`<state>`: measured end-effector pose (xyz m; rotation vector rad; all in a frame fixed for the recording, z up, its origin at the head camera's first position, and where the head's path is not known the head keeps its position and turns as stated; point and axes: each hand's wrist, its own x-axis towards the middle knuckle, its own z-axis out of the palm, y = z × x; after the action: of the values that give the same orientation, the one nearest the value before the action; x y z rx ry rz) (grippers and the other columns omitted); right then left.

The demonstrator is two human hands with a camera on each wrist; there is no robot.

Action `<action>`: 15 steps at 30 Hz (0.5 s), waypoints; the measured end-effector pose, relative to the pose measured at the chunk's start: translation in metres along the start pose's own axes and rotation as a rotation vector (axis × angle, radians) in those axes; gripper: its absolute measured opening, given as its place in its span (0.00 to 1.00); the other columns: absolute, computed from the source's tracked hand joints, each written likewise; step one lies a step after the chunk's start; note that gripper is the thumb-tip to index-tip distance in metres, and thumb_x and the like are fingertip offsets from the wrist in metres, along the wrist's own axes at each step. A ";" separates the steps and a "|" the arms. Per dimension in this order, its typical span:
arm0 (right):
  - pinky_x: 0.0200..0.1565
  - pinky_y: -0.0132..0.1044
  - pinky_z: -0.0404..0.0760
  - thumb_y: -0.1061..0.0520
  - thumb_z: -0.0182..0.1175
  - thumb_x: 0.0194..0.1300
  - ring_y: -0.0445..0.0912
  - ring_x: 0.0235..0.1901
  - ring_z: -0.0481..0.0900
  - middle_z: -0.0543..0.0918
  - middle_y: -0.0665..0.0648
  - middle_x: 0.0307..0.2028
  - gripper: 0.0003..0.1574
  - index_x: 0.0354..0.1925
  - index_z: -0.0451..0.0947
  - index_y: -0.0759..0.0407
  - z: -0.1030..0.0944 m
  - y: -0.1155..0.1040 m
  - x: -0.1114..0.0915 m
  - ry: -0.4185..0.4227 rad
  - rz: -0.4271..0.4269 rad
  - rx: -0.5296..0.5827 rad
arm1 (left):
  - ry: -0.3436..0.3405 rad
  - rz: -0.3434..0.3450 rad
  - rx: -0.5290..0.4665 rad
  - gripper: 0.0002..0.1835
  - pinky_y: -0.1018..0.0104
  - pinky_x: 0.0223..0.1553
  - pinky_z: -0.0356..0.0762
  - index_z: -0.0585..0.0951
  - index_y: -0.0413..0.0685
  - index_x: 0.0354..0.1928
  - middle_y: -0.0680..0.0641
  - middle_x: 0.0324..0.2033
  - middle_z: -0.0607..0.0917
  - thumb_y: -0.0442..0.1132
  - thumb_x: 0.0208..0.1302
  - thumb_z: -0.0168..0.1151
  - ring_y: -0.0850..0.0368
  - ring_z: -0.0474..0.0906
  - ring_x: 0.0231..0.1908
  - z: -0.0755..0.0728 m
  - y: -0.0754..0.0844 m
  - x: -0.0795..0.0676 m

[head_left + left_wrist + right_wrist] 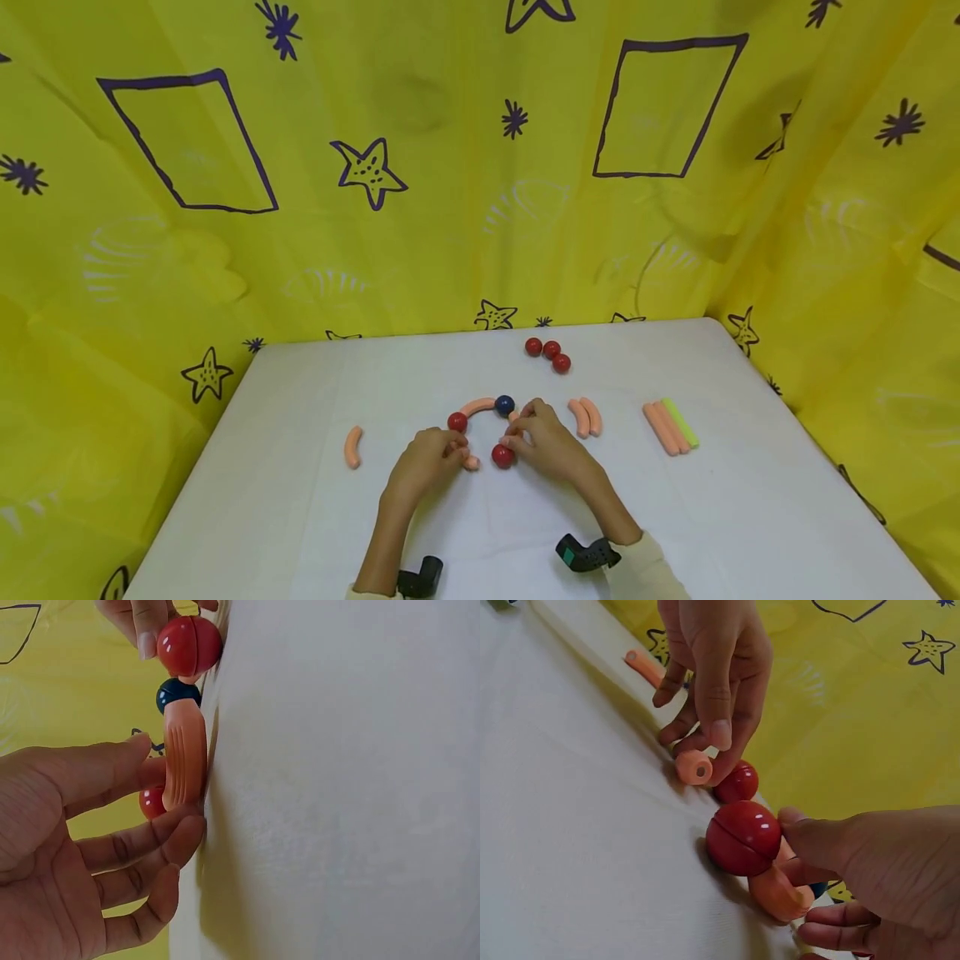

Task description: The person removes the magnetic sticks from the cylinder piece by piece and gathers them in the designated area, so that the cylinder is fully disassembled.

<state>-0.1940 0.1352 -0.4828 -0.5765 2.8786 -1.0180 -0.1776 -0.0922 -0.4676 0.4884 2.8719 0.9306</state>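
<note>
A partial ring of toy pieces lies mid-table in the head view. A curved peach rod (477, 406) joins a red ball (457, 422) and a dark blue ball (505, 405). My left hand (429, 462) pinches another curved peach rod (185, 754) by the left red ball; its free end shows a grey disc in the right wrist view. On the ring's right side my right hand (547, 440) holds a second red ball (744, 838) between thumb and fingers. That ball touches a curved peach rod (778, 891), partly hidden by the fingers. A gap separates the two hands.
Three red balls (552, 350) sit at the back of the white table (300, 517). Two curved peach rods (585, 417) lie right of the hands, one curved rod (352, 447) left. Farther right are straight peach rods (666, 429) and a green rod (681, 422). Yellow curtain (450, 250) hangs behind.
</note>
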 end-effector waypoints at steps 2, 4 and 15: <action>0.41 0.37 0.72 0.50 0.63 0.66 0.44 0.41 0.68 0.73 0.54 0.39 0.09 0.35 0.86 0.52 -0.004 -0.002 0.000 -0.037 0.007 -0.008 | 0.023 -0.010 0.013 0.08 0.68 0.28 0.67 0.86 0.43 0.40 0.50 0.27 0.80 0.37 0.63 0.63 0.60 0.69 0.29 -0.001 0.000 -0.001; 0.36 0.34 0.70 0.50 0.62 0.66 0.42 0.37 0.67 0.74 0.51 0.35 0.10 0.37 0.86 0.54 -0.008 -0.005 0.000 -0.089 0.009 -0.014 | 0.043 -0.020 0.024 0.08 0.67 0.28 0.68 0.86 0.43 0.39 0.49 0.27 0.78 0.37 0.63 0.63 0.59 0.69 0.29 -0.002 0.000 -0.001; 0.24 0.26 0.55 0.58 0.62 0.64 0.34 0.18 0.57 0.60 0.44 0.16 0.12 0.25 0.74 0.57 -0.017 -0.036 -0.014 -0.408 -0.125 0.023 | 0.089 0.012 0.034 0.05 0.66 0.32 0.73 0.86 0.40 0.34 0.45 0.32 0.81 0.36 0.60 0.66 0.58 0.72 0.32 -0.004 -0.004 -0.002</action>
<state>-0.1713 0.1252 -0.4485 -0.8579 2.4973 -0.8286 -0.1771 -0.0979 -0.4669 0.4794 2.9725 0.9293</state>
